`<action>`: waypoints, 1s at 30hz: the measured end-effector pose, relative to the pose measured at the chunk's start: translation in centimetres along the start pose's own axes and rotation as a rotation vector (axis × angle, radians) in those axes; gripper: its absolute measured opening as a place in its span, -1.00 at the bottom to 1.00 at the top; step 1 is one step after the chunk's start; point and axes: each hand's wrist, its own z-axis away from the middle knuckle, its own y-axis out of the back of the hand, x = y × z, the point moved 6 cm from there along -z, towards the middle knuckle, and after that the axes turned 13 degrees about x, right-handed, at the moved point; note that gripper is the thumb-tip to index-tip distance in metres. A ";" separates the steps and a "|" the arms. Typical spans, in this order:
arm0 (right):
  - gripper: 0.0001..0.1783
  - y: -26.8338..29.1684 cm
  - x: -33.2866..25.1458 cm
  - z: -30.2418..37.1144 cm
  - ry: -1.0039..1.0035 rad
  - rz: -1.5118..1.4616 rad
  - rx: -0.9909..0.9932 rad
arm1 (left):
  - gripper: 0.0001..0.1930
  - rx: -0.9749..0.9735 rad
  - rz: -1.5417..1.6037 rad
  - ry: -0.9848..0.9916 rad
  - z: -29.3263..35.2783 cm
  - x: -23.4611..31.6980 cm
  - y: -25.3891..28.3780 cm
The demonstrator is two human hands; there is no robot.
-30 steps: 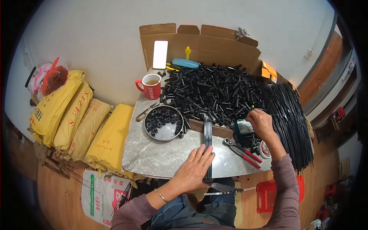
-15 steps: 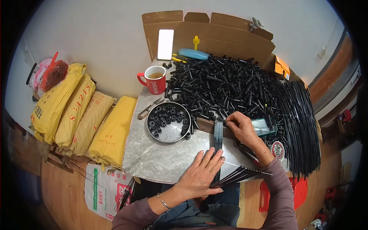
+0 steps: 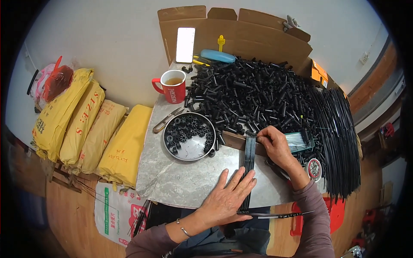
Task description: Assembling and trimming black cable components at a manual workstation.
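Observation:
A flat row of thin black rods [image 3: 249,152] runs toward me, its far end lying across a brown bar [image 3: 232,140]. My left hand [image 3: 228,195] lies over the near part of the row, fingers stretched out. My right hand [image 3: 277,148] is beside the far ends, thumb and fingertips pinched together; what they hold is too small to make out. Near my left palm, several dark strips [image 3: 275,215] stick out to the right past the table edge. A round metal bowl [image 3: 165,144] holding small black ring-shaped parts stands left of the rods.
A heap of black tubular parts [image 3: 254,94] covers the table's far side. At the right lie long black rods [image 3: 337,142], a green tray [image 3: 309,148] and a small dish [image 3: 319,176] of metal bits. A red mug [image 3: 175,94], knife [image 3: 165,122] and phone [image 3: 185,45] are leftward. Yellow sacks [image 3: 124,146] stand left.
The dark strips by my left palm have swung from a spread-out fan to a narrower, more level line. Both hands stay near the same places on the row, shifted slightly with the view.

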 end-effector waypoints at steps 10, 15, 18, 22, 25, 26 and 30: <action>-0.95 0.3 -0.7 -0.6 0.040 0.021 -0.008 | -0.10 0.055 0.063 0.025 0.2 -0.2 -0.3; -0.94 1.0 -1.2 -1.0 0.102 0.044 -0.087 | -0.09 0.049 0.050 0.023 0.2 -0.1 -0.4; -0.92 1.0 -0.9 -1.0 0.122 -0.042 -0.061 | -0.09 0.039 0.035 0.018 0.1 -0.1 -0.3; -0.91 0.7 -1.3 -0.6 0.066 0.075 -0.035 | -0.09 0.032 0.025 0.021 0.2 -0.2 -0.5; -0.92 0.7 -0.2 -0.5 -0.034 0.030 -0.015 | -0.09 0.040 0.037 0.017 0.2 -0.1 -0.4; -0.93 0.8 -0.8 -0.9 0.100 0.075 -0.006 | -0.10 0.033 0.035 0.020 0.2 -0.2 -0.4; -0.93 0.7 -2.4 -1.6 0.447 0.210 0.020 | -0.10 0.029 0.023 0.020 0.2 -0.2 -0.4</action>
